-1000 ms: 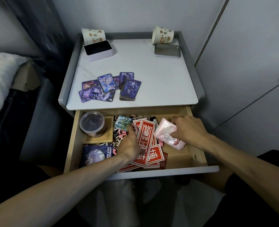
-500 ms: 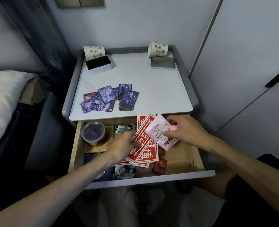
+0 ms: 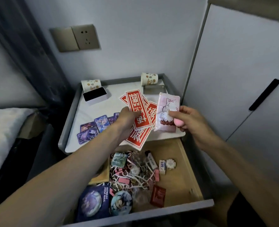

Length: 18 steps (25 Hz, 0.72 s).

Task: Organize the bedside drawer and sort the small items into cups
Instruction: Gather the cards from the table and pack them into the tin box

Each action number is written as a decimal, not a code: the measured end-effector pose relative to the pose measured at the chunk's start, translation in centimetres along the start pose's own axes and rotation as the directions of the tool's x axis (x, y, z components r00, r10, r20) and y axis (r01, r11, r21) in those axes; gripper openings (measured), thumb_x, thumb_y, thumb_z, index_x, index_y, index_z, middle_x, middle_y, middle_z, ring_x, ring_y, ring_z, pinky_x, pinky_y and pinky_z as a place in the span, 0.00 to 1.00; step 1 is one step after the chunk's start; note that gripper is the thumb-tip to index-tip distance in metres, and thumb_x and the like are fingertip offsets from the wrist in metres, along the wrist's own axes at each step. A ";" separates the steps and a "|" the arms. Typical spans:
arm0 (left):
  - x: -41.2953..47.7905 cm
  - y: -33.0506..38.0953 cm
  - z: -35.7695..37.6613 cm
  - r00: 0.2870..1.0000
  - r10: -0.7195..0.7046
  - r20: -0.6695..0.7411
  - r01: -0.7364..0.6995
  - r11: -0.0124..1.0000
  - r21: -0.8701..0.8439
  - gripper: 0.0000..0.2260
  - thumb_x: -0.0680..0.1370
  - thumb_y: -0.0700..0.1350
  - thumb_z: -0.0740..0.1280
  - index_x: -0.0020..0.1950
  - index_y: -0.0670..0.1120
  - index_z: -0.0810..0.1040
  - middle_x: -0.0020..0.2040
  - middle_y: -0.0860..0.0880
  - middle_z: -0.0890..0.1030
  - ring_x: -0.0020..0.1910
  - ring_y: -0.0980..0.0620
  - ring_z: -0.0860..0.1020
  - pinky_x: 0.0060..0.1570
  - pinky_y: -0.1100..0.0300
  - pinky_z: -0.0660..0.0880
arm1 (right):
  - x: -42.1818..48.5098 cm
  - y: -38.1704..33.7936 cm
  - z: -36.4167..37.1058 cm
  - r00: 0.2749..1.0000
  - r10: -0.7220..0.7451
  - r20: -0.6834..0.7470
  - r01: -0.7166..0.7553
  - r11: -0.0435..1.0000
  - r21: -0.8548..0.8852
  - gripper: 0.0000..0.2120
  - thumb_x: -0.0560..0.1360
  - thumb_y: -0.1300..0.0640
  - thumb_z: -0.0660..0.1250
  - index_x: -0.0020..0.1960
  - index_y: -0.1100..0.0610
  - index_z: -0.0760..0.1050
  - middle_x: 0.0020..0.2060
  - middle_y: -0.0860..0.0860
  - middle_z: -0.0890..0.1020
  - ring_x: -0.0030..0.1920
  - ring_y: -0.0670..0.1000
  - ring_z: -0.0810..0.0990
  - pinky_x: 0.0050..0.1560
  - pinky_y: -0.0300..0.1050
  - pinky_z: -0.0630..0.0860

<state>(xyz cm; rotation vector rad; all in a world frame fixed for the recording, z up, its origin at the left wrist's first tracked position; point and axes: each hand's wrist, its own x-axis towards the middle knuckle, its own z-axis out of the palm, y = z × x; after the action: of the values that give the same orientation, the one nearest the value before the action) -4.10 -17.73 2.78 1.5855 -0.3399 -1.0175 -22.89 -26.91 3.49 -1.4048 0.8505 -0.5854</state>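
Looks like flat stuff gets cleared out first. Left hand [image 3: 127, 118] grips the red slips [image 3: 138, 115] and right hand [image 3: 189, 122] pinches the pink packet [image 3: 167, 112], both above the drawer [image 3: 192, 174]; small items [image 3: 132, 171] sit inside. Next: set these down behind the drawer, clear of the cups [image 3: 149, 78].

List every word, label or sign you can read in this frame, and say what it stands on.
"HONKAI STAR RAIL": printed sideways on the blue pouch in the drawer.
"博", probably: on one of the red paper slips held in the left hand; the other white characters are upside down and unread.
Too blurred to read: red lettering on the pink packet in the right hand, the small white box, the red sachet.
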 end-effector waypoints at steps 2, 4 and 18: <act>2.6 0.0 2.0 0.994 -0.109 -0.018 0.105 0.983 -0.152 0.06 0.82 0.35 0.61 0.56 0.39 0.76 0.47 0.43 0.83 0.45 0.45 0.82 0.47 0.48 0.79 | 1.1 0.5 -0.2 0.999 0.039 -0.008 -0.039 0.999 0.003 0.08 0.76 0.55 0.71 0.54 0.55 0.80 0.46 0.50 0.87 0.47 0.53 0.84 0.39 0.45 0.73; 4.5 -0.9 3.6 0.991 -0.137 -0.003 0.135 0.979 -0.154 0.07 0.80 0.32 0.59 0.51 0.39 0.76 0.44 0.43 0.83 0.43 0.45 0.82 0.42 0.51 0.77 | 2.5 1.0 -0.4 0.998 0.065 -0.027 -0.065 0.998 -0.010 0.07 0.76 0.55 0.71 0.54 0.54 0.80 0.45 0.49 0.87 0.48 0.52 0.85 0.42 0.45 0.75; 1.2 -1.4 -8.3 0.955 0.290 0.066 -0.249 0.657 0.711 0.09 0.79 0.45 0.66 0.58 0.53 0.78 0.57 0.53 0.80 0.55 0.50 0.77 0.53 0.53 0.75 | 5.0 2.2 4.2 0.985 0.174 0.014 -0.164 0.954 -0.252 0.08 0.77 0.59 0.69 0.56 0.57 0.79 0.50 0.50 0.84 0.43 0.46 0.82 0.29 0.33 0.75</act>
<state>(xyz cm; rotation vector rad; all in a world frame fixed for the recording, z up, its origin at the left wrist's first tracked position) 2.45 -12.68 0.66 2.1667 -1.0071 -0.6169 -16.90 -28.10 0.33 -1.5454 1.0312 -0.3284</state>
